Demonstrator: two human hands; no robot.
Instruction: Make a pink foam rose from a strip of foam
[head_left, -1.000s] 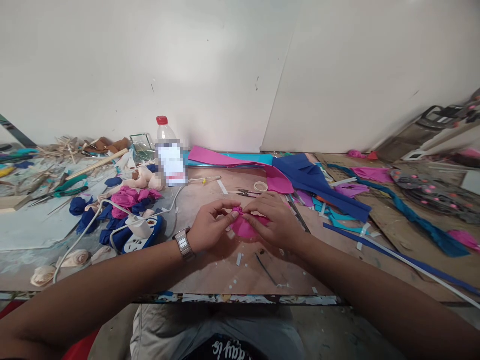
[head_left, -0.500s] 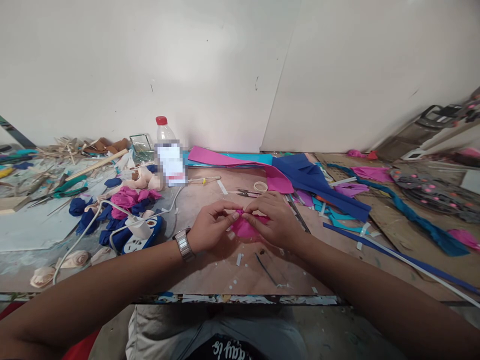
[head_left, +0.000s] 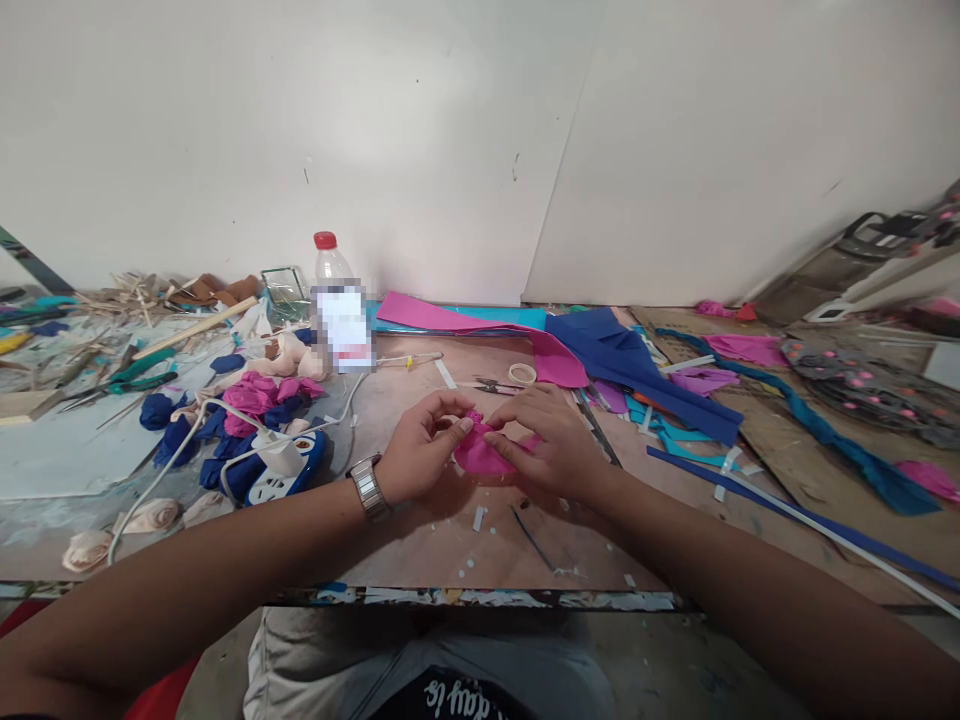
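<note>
A piece of bright pink crepe-like material (head_left: 487, 456) is held between my two hands over the middle of the table, its top bunched into a small knot. My left hand (head_left: 426, 440), with a metal watch on the wrist, pinches the bunched part between thumb and fingers. From the other side, my right hand (head_left: 551, 440) grips the pink material with thumb and bent fingers. Just beyond my hands lie small dark snips (head_left: 495, 387) and a cream tape ring (head_left: 521, 374).
Pink, purple and blue rolled pieces surround a power strip (head_left: 289, 470) at left. A bottle (head_left: 332, 263) stands behind a phone with a blurred screen (head_left: 345, 325). Pink (head_left: 559, 360) and blue sheets (head_left: 637, 370) lie behind my hands; thin strips lie at right.
The pink material is turned slightly and shows more of itself between my hands, with its bunched top now visible above my left thumb. Both hands keep nearly the same place.
</note>
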